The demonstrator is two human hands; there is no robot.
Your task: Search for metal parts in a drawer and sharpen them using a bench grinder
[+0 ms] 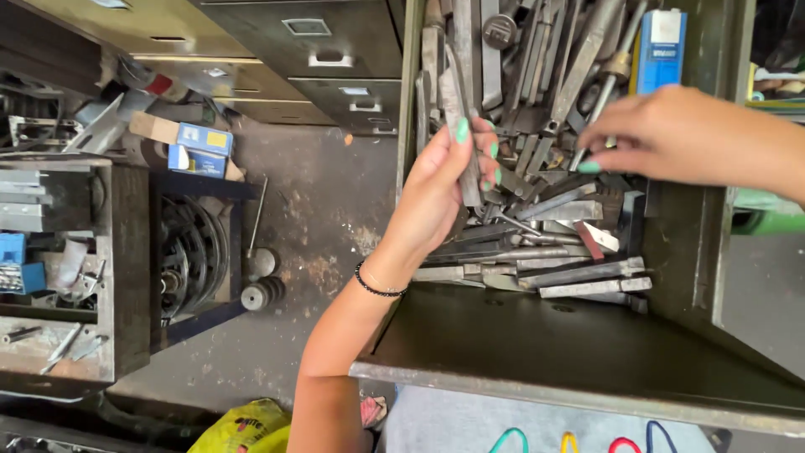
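An open metal drawer (503,344) holds a heap of grey steel tool bits and bars (570,260). My left hand (440,189) reaches in from the lower left and grips a long flat steel bar (457,101), which stands nearly upright between thumb and fingers. A black bracelet circles that wrist. My right hand (671,134) comes in from the right edge, fingers pinched on a thin round rod (599,109) that slants up across the pile. A blue box (660,46) lies in the drawer's far right corner.
A dark filing cabinet (327,59) stands at the top left. A small blue and yellow box (199,147) rests on the stained concrete floor (327,210). A cluttered metal rack (75,252) of parts fills the left. A yellow bag (243,428) lies at the bottom.
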